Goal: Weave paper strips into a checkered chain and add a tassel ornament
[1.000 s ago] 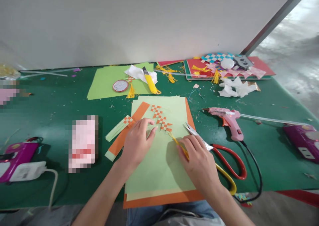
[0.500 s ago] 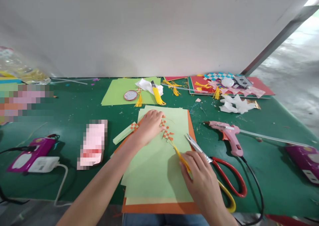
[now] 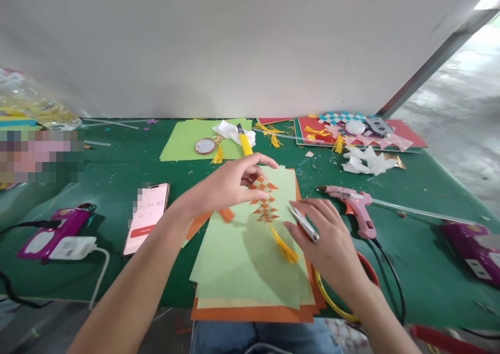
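Note:
My left hand (image 3: 230,185) pinches a woven orange-and-green paper strip (image 3: 266,208) by its upper part, with the index finger stretched out above it. From the strip's lower end a yellow tassel (image 3: 286,245) trails over pale green sheets (image 3: 242,270). Just right of the strip, my right hand (image 3: 326,229) has its thumb and fingers around the scissors (image 3: 302,221). Their blade tips point at the strip, while the hand partly hides the red and yellow handles. An orange piece of paper (image 3: 225,215) shows below my left wrist.
A pink glue gun (image 3: 361,213) with its cord lies at the right. On the left are a phone (image 3: 150,216) and a purple power strip (image 3: 58,229). Behind the sheets lie a yellow cutter (image 3: 245,140) and a round badge (image 3: 205,146).
My left hand has turned and raised the woven strip off the sheets. My right hand has let go of the tassel and moved onto the scissors, whose handles have shifted left.

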Action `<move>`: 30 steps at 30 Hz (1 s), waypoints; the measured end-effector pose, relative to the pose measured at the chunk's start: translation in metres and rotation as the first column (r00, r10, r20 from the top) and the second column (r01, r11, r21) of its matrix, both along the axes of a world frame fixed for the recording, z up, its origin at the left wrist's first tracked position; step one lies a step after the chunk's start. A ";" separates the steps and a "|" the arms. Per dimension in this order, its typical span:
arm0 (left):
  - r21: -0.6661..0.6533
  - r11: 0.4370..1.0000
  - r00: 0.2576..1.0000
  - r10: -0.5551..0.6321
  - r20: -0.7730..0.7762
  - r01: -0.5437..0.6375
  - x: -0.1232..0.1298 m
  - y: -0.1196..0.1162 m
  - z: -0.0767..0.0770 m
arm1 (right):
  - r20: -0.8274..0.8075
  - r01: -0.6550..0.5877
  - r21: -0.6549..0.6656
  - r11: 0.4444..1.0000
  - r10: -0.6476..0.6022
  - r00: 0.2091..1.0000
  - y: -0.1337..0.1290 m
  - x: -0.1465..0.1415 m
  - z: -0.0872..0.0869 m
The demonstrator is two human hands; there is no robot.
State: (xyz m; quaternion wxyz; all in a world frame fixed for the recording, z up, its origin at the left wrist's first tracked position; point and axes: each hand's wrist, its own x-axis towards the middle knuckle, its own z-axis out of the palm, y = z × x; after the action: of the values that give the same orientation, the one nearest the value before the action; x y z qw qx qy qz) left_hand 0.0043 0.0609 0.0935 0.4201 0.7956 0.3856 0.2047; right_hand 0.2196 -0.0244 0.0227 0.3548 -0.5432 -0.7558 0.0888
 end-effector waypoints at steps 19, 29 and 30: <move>-0.267 0.958 0.972 0.156 0.177 -0.105 -0.003 -0.033 -0.052 | -0.523 -0.263 -0.482 0.836 -0.033 0.852 0.056 -0.031 0.028; -0.192 0.937 0.928 0.327 0.176 -0.293 0.002 -0.033 -0.065 | -0.459 -0.297 -0.518 0.802 0.033 0.888 0.038 -0.012 0.010; -0.195 0.938 0.930 0.322 0.175 -0.288 0.002 -0.033 -0.066 | -0.466 -0.306 -0.525 0.794 0.033 0.884 0.035 -0.013 0.008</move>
State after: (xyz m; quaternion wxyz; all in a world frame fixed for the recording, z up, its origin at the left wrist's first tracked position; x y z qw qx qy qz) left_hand 0.0066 0.0281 0.0276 0.4853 0.6626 0.4754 0.3153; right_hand 0.2066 0.0110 0.0305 0.3195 -0.5198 -0.6397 0.4674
